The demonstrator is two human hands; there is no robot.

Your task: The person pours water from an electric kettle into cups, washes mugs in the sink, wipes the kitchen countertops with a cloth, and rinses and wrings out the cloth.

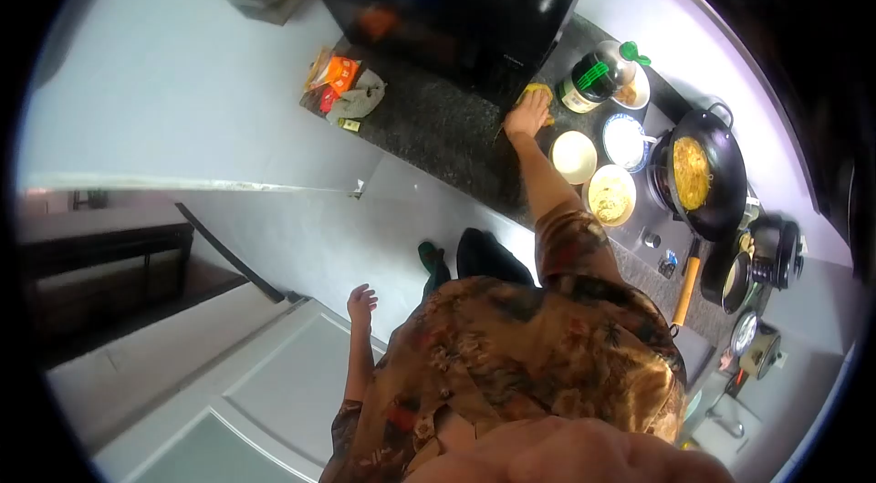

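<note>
My right hand (527,114) presses on a yellow cloth (538,93) on the dark speckled counter (438,123), beside the black microwave. To its right stand a large dark bottle (584,86) with a green top and an empty-looking cream bowl (574,157). A second bowl (611,196), holding pale yellow food, sits just below that one. My left hand (362,302) hangs over the floor at my side, its fingers apart and nothing in them.
A wok (721,177) holding yellow-brown food sits on the stove at the right, its wooden handle (686,296) pointing toward me. A blue-rimmed bowl (624,141) stands beside it. Packets (342,72) and a grey cloth (359,98) lie at the counter's left end.
</note>
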